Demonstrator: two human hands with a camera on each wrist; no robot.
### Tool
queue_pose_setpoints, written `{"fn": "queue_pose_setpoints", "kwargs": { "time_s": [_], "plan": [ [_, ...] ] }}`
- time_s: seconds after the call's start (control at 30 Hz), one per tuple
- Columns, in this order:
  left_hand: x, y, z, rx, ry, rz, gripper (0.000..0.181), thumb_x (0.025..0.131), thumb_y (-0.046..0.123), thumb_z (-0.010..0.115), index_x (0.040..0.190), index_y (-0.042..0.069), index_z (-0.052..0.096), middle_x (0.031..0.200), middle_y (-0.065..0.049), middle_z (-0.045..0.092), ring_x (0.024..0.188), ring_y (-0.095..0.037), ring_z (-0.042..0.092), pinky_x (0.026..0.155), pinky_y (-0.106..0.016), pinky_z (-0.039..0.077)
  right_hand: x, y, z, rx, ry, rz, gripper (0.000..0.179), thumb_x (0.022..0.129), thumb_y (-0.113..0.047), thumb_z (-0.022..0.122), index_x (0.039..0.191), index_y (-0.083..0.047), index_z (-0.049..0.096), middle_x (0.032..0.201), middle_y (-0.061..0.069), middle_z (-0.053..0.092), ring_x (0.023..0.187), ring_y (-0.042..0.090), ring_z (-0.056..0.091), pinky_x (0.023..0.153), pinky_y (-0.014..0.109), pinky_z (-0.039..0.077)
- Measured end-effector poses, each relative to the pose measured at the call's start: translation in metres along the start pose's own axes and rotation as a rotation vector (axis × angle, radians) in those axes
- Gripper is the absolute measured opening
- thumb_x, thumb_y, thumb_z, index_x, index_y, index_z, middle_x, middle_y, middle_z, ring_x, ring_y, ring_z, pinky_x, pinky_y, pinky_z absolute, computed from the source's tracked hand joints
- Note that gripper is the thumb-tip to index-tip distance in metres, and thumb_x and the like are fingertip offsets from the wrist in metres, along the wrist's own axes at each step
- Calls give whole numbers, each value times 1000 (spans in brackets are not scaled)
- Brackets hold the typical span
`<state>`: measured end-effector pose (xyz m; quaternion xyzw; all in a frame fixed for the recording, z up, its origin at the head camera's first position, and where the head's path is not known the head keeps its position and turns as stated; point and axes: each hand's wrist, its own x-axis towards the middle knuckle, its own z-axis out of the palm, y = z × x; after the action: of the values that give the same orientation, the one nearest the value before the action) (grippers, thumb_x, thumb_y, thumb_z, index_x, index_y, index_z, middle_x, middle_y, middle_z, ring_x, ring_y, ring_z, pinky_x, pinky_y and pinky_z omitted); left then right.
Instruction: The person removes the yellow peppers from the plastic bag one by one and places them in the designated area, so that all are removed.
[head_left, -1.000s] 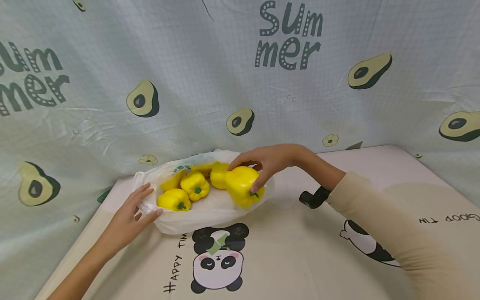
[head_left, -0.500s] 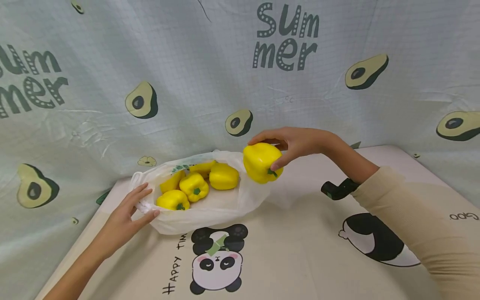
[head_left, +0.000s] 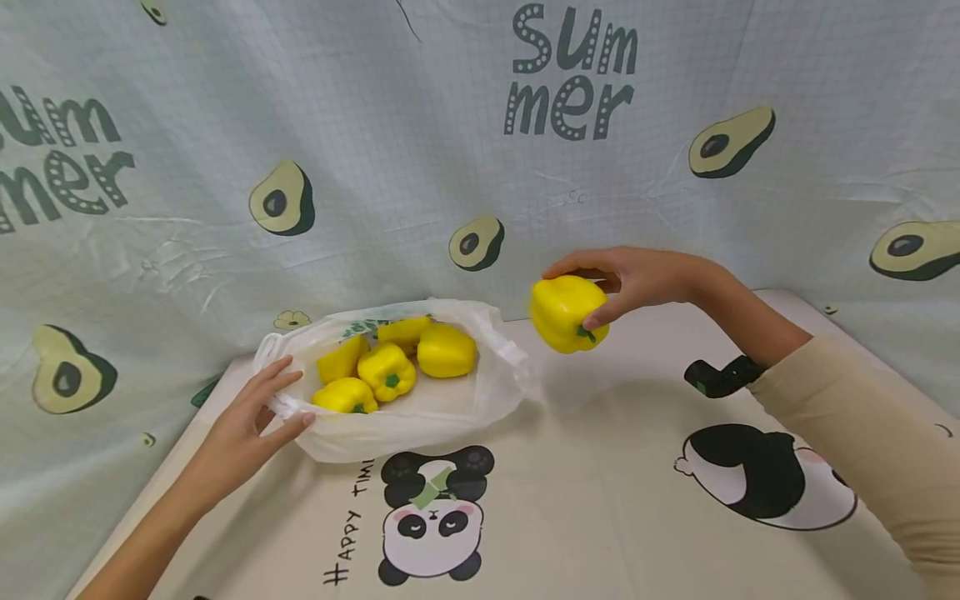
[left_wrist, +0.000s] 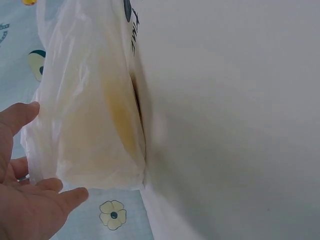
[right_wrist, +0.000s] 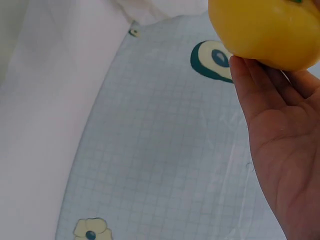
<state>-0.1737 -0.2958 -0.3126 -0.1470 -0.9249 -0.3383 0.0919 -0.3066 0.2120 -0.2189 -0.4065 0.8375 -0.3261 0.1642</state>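
Note:
My right hand [head_left: 630,279] holds a yellow bell pepper [head_left: 567,312] above the table, right of a white plastic bag [head_left: 405,437]. Thumb and fingers lie on opposite sides of the pepper, its green stem near the thumb. In the right wrist view the fingertips press against the pepper's [right_wrist: 265,35] underside. The bag lies on its base with its mouth spread, and several yellow peppers [head_left: 386,372] sit inside. At the bag's left end my left hand [head_left: 243,429] holds the rim, fingers and thumb spread along it. The left wrist view shows this hand [left_wrist: 30,200] around the bag's end.
A pale tablecloth [head_left: 577,517] with printed pandas covers the table. Behind it hangs a light curtain [head_left: 390,167] with avocado prints, close to the bag's back edge. A black strap with a small device [head_left: 723,377] is on the right wrist.
My right hand has lifted the bell pepper out of the bag and carried it to the right, past the bag's right end. The left hand stays at the bag's left end.

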Motion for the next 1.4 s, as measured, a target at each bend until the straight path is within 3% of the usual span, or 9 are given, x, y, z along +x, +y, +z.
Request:
{"fn": "queue_pose_setpoints", "kwargs": {
  "time_s": [0.1,0.47,0.67,0.93,0.97,1.07,1.2,1.4],
  "plan": [
    [0,0,0,0,22,27,63,96,16,72,148,-5,43,165,-18,23,146,-48,26,95,2,24,-6,6,0,-12,8,20,72,87,-27,79,149,-14,45,140,4,53,118,24,53,103,44,44],
    [-4,8,-1,17,83,40,59,98,21,70,148,-1,47,162,-11,33,144,-44,31,95,3,25,-23,28,3,-13,67,49,69,88,-24,78,149,-16,47,140,4,53,117,25,53,103,46,44],
    [-7,8,-1,15,102,41,44,104,22,60,141,-1,55,161,-10,36,141,-45,34,94,3,25,-26,34,4,-1,107,91,69,88,-25,78,149,-18,47,141,4,53,117,25,54,103,46,44],
    [-8,8,-1,14,114,34,40,107,24,54,139,0,58,161,-9,37,142,-42,34,93,2,26,-25,47,10,-1,137,90,69,89,-25,78,149,-16,47,146,5,51,121,25,53,107,50,43],
    [-8,8,-1,13,115,37,40,107,23,55,139,0,58,160,-9,37,143,-40,35,93,2,26,-25,48,10,-3,141,89,69,89,-25,78,149,-16,46,146,5,51,121,25,53,107,50,43],
    [-9,6,0,13,124,51,40,106,21,56,141,2,57,160,-9,39,146,-14,34,94,2,27,-24,52,11,-6,153,77,69,89,-24,78,149,-15,46,146,6,51,121,25,53,108,50,43],
    [-9,5,1,5,138,69,44,105,19,58,146,5,52,160,-8,39,132,18,28,95,1,28,-22,55,12,-12,170,74,68,89,-24,78,149,-14,47,145,6,51,121,24,53,109,48,43],
    [-9,4,1,-1,140,66,47,104,19,60,150,9,50,161,-6,38,132,20,27,96,1,28,-20,61,14,2,186,102,67,90,-24,78,149,-13,47,145,6,52,121,24,53,107,45,44]
  ]
}}
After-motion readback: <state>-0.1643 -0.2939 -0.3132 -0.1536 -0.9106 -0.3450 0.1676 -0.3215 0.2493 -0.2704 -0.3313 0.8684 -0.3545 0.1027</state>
